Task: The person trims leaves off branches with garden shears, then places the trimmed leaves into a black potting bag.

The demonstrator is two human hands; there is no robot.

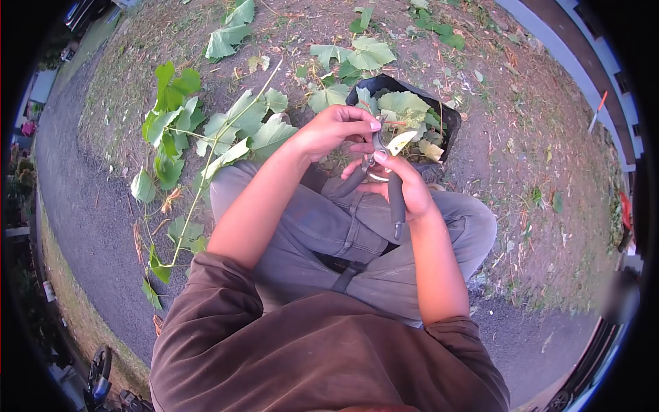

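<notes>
My right hand point(410, 187) is closed around pruning shears point(396, 202) with dark grey handles, held above my crossed legs. The handles are spread apart and the metal blades point away from me. My left hand point(333, 130) is in a pinch, its thumb and fingertips right beside the blades; what lies between them is too small to make out. A pale yellow-green leaf point(400, 142) shows just right of the blades. Just beyond my hands is a black bag point(452, 127) with its mouth open, holding cut leaves point(405, 106).
A long leafy vine cutting point(209, 154) lies on the left, reaching beside my knee. More large leaves point(371, 53) are scattered over the dirt and dry grass ahead. Asphalt point(82, 185) runs along the left, and a bicycle point(99, 371) is at the lower left.
</notes>
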